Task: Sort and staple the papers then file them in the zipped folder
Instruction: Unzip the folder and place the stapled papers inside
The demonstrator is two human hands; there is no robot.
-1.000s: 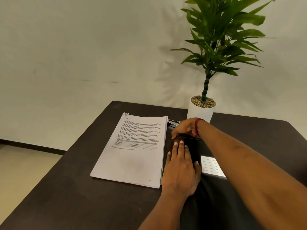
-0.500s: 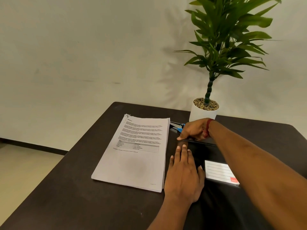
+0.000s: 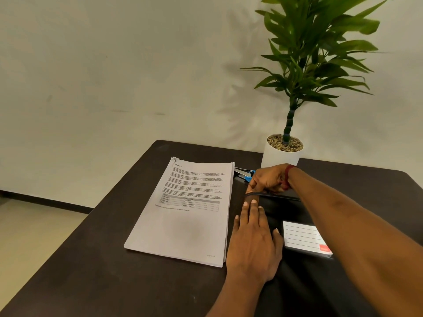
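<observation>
A black zipped folder (image 3: pixel 283 209) with a white lined label (image 3: pixel 304 237) lies on the dark table (image 3: pixel 103 271), right of a stack of printed papers (image 3: pixel 190 211). My left hand (image 3: pixel 254 243) lies flat on the folder's left side, fingers straight. My right hand (image 3: pixel 267 180) is at the folder's far edge, its fingers curled and pinching at the zipper line. A blue and black stapler (image 3: pixel 243 174) lies just beyond the papers, partly hidden by my right hand.
A potted plant in a white pot (image 3: pixel 278 156) stands at the table's back edge, close behind my right hand. A pale wall runs behind the table. The table's left edge drops to a beige floor (image 3: pixel 27 236).
My right hand has slid to the right along the folder's far edge, uncovering more of the stapler. My left hand stays flat on the folder.
</observation>
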